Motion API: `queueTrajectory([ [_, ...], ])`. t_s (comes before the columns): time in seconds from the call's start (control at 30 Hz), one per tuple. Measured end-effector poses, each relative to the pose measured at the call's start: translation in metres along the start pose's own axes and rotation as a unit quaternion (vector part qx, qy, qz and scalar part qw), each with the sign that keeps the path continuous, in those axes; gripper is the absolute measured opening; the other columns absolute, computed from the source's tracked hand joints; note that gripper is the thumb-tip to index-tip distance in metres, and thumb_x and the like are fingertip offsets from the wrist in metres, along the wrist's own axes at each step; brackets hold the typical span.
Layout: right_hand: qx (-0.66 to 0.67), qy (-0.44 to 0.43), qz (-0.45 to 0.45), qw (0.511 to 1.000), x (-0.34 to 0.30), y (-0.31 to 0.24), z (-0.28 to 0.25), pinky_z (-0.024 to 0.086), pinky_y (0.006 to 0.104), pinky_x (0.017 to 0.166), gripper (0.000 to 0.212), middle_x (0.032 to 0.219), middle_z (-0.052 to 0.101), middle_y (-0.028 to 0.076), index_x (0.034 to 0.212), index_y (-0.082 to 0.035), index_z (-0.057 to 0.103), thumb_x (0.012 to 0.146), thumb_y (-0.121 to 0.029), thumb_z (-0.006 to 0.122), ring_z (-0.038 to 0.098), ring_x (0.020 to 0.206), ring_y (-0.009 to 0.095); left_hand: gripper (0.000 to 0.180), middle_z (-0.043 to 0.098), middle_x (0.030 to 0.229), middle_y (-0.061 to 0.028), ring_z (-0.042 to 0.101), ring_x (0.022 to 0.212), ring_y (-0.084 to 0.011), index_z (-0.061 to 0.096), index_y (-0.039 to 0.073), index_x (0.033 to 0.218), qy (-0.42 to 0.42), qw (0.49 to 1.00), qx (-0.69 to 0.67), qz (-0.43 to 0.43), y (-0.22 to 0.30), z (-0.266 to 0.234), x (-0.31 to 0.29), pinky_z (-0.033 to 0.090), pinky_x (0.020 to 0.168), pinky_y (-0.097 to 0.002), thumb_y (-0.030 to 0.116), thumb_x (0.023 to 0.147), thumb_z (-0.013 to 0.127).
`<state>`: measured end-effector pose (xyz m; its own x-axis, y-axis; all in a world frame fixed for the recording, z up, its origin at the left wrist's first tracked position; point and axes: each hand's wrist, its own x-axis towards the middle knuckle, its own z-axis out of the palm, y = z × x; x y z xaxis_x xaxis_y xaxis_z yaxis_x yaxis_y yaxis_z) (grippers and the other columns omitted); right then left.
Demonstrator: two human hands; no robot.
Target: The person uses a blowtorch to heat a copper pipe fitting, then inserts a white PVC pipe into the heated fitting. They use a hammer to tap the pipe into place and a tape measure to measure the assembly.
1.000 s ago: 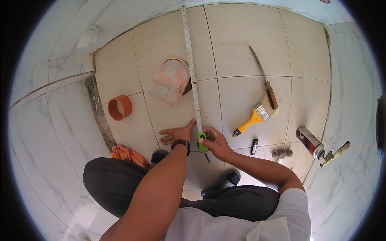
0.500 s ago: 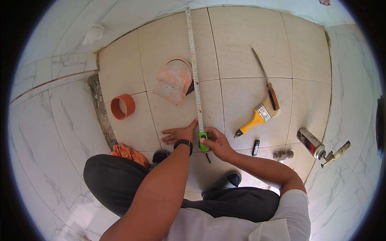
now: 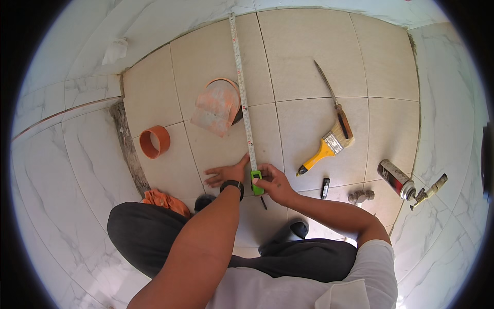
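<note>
Your right hand (image 3: 275,184), just below the middle of the frame, has its grip closed around the green tape measure (image 3: 257,183), with the thumb over the case. A short dark strap (image 3: 264,202) trails from the lower end of the case. From the top of the case the pale tape strip (image 3: 241,87) runs out, nearly straight and leaning slightly left, to the upper edge of the floor (image 3: 314,41) at the top of the frame.

Your left hand (image 3: 226,172) is just left of the case, its grip released: the fingers are spread palm down over the tiles, and the thumb points up to the left edge of the strip. You cannot tell from here whether the thumb touches it. A black wristband (image 3: 234,186) circles that wrist.

Left of the strip, above centre, lies a rounded orange and grey fitting (image 3: 218,105); farther left is an orange ring (image 3: 154,142). An orange cloth (image 3: 165,202) is bunched beside your knee at lower left. Right of centre you have a yellow-handled brush (image 3: 323,153), with the wooden handle of a thin blade (image 3: 327,85) across its bristles. Below these lie a small black cylinder (image 3: 325,188) and a hammer (image 3: 360,196); at far right, near the wall (image 3: 447,129), is a canister (image 3: 397,179) with a torch head (image 3: 429,193).
</note>
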<state>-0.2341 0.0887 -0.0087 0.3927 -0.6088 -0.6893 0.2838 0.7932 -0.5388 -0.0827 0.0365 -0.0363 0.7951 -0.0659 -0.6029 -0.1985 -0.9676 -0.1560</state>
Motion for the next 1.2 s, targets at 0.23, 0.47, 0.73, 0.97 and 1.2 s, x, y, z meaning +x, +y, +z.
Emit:
queueTrajectory([
  [0.23,-0.025,-0.006,0.006,1.0,-0.0006,-0.0034,-0.0016,0.059,0.0324,0.074,0.045,0.109,0.064,0.011,0.129,0.001,0.05,0.093,-0.016,0.073,0.066,0.095,0.017,0.175,-0.016,0.157,-0.0426,-0.011,0.149,-0.0557,-0.022,-0.006,0.153,-0.001,1.0,-0.009,0.002,-0.001,-0.0017,-0.0005,0.004,0.121,-0.0632,0.077,0.044,0.089],
  [0.47,-0.015,-0.007,0.016,1.0,-0.0021,-0.0074,-0.0018,0.058,0.0321,0.073,0.044,0.107,0.064,0.011,0.128,0.001,0.051,0.093,-0.016,0.072,0.066,0.094,0.016,0.175,-0.015,0.157,-0.043,-0.012,0.15,-0.0553,-0.022,-0.006,0.153,0.005,1.0,0.001,0.008,-0.0029,0.0017,0.003,0.003,0.121,-0.0621,0.078,0.045,0.088],
  [0.73,-0.023,-0.012,0.022,0.999,-0.0016,-0.0066,-0.0034,0.059,0.032,0.072,0.046,0.107,0.065,0.011,0.129,0.001,0.051,0.094,-0.018,0.072,0.066,0.094,0.016,0.174,-0.015,0.159,-0.0413,-0.011,0.15,-0.0546,-0.023,-0.005,0.153,0.007,1.0,0.001,0.008,-0.004,0.0042,0.005,0.001,0.119,-0.0651,0.078,0.047,0.087],
  [0.97,-0.024,-0.011,0.022,0.999,-0.0012,-0.0057,-0.002,0.058,0.0311,0.07,0.049,0.107,0.065,0.01,0.134,-0.003,0.049,0.095,-0.022,0.07,0.066,0.092,0.016,0.176,-0.016,0.157,-0.0427,-0.012,0.15,-0.0549,-0.023,-0.006,0.153,0.007,1.0,-0.004,0.008,-0.0026,0.0015,0.0022,0.003,0.122,-0.0618,0.077,0.045,0.088],
  [1.2,-0.013,-0.007,0.018,1.0,-0.0014,-0.0066,-0.001,0.06,0.0318,0.068,0.046,0.109,0.064,0.012,0.131,0.001,0.05,0.094,-0.017,0.072,0.066,0.092,0.018,0.175,-0.016,0.157,-0.0427,-0.013,0.149,-0.0551,-0.023,-0.005,0.153,0.009,1.0,-0.02,0.007,-0.0024,0.0026,0.0017,0.003,0.121,-0.0626,0.075,0.045,0.089],
])
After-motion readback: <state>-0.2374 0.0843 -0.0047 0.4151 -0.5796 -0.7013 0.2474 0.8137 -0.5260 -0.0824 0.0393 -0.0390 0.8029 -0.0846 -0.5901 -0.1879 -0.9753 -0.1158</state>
